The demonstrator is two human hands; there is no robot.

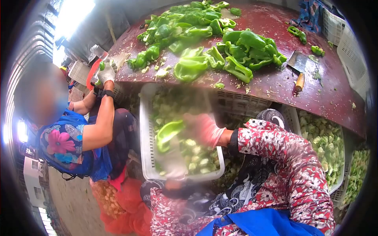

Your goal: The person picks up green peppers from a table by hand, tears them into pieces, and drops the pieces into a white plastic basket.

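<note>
My right hand (pixel 204 129), in a pinkish glove and blurred by motion, is over the white crate (pixel 145 129); its fingers are smeared. Below and to its left, my left hand (pixel 175 163) in a pale glove is blurred too, over the same crate. A green pepper piece (pixel 168 135) shows between the two hands, close to both; whether either one holds it is unclear. Pale pepper cores (pixel 195 157) lie in the crate. On the red table beyond are piles of opened green peppers (pixel 252 49).
A cleaver (pixel 298 65) with a wooden handle lies on the red table (pixel 334 86) at right. More crates of cores (pixel 323 145) stand at right. At left sits a co-worker (pixel 86 129) with gloved hands holding a green pepper. Red mesh sacks (pixel 126 200) are below.
</note>
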